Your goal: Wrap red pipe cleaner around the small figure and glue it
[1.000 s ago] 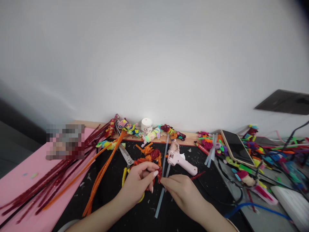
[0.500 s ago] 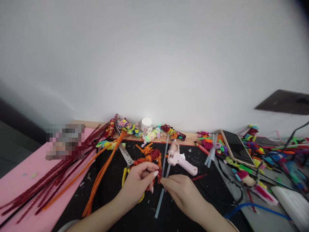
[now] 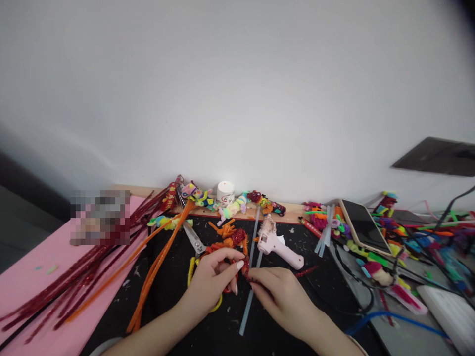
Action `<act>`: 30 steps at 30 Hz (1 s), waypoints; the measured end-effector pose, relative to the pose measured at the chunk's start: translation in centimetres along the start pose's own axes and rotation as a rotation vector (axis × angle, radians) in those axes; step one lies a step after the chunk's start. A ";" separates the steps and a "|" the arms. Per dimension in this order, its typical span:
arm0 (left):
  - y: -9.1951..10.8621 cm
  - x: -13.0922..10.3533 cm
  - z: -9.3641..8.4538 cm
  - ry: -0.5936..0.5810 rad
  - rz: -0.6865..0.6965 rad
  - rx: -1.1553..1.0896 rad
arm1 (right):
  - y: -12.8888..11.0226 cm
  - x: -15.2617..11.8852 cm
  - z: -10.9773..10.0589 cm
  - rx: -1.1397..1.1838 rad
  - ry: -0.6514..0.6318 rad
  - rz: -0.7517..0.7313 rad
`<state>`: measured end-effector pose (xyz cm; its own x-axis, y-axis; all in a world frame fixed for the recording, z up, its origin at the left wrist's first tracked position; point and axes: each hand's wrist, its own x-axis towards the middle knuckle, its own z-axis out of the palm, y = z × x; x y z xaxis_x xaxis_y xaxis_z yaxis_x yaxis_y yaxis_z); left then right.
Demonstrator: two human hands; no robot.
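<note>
Between my two hands is a short red glittery pipe cleaner (image 3: 245,267). My left hand (image 3: 218,277) pinches its left side, thumb against fingers. The fingertips of my right hand (image 3: 276,291) are closed on its lower end. Just beyond my left hand lies an orange and red pipe-cleaner figure (image 3: 233,239); whether the held piece is joined to it cannot be made out. Long clear glue sticks (image 3: 246,312) lie beside my right fingertips. A pale pink glue gun (image 3: 281,247) rests on the black mat behind my right hand.
Scissors (image 3: 193,238) and yellow pipe cleaners (image 3: 191,271) are left of centre. Long red pipe cleaners (image 3: 92,267) cross the pink surface (image 3: 33,291). A white paper cup (image 3: 225,193) stands by the wall. At right are a phone (image 3: 365,225), cables and colourful pipe cleaners.
My right fingertips have shifted slightly on the red piece, and the thumb sits a little lower. The lower glue stick has moved slightly right. My left hand has hardly moved.
</note>
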<state>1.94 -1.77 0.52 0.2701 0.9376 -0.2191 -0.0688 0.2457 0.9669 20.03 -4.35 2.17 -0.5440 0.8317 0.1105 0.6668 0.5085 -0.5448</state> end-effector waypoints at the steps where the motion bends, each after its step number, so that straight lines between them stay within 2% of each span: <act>1: 0.0 0.0 0.0 0.006 -0.002 -0.003 | 0.0 0.0 0.0 0.003 -0.003 0.001; 16: 0.1 0.1 0.2 0.028 0.001 -0.085 | -0.1 -0.1 0.0 0.000 -0.003 0.020; 30: 0.2 0.1 0.3 0.031 0.006 -0.089 | -0.1 0.0 -0.1 -0.018 0.034 -0.068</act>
<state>2.21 -1.70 0.76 0.2393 0.9460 -0.2188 -0.1561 0.2599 0.9529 20.00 -4.36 2.34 -0.5712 0.8019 0.1750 0.6379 0.5679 -0.5202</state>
